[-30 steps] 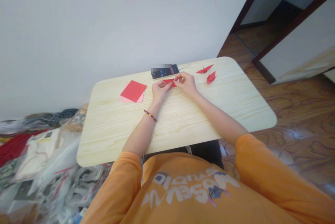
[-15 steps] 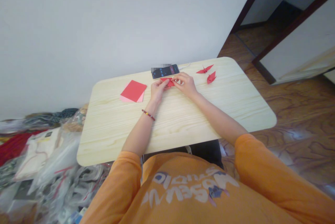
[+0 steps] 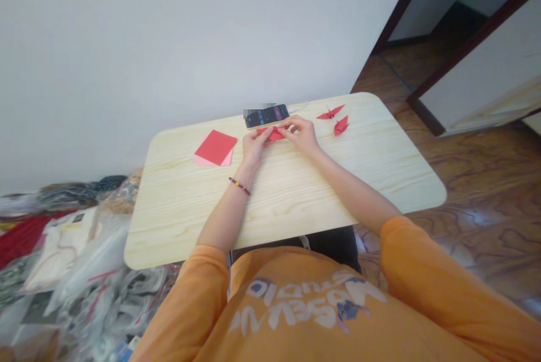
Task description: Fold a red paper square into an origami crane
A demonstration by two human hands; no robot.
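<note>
Between my hands is a partly folded piece of red origami paper (image 3: 275, 135), held just in front of the phone. My left hand (image 3: 253, 148) pinches its left side, thumb on top. On the right side, the thumb and fingertips of my right hand (image 3: 301, 134) are closed on the paper. The exact folds are too small to make out and partly covered by fingers. To the right lie two folded red paper cranes, one with spread wings (image 3: 331, 113) and one more compact (image 3: 340, 126). Left of my hands, red square paper sheets (image 3: 216, 147) rest over pink ones (image 3: 203, 159).
A phone (image 3: 267, 116) with a lit screen and a white cable lies at the back of the pale wooden table (image 3: 291, 198), near the wall. Plastic-bagged clothes (image 3: 93, 260) are heaped on the left. Wooden floor (image 3: 473, 170) and a doorway are at right.
The fingers of my right hand have shifted slightly on the red paper, closing the gap between thumb and fingers. The paper stays in both hands; everything else lies as before.
</note>
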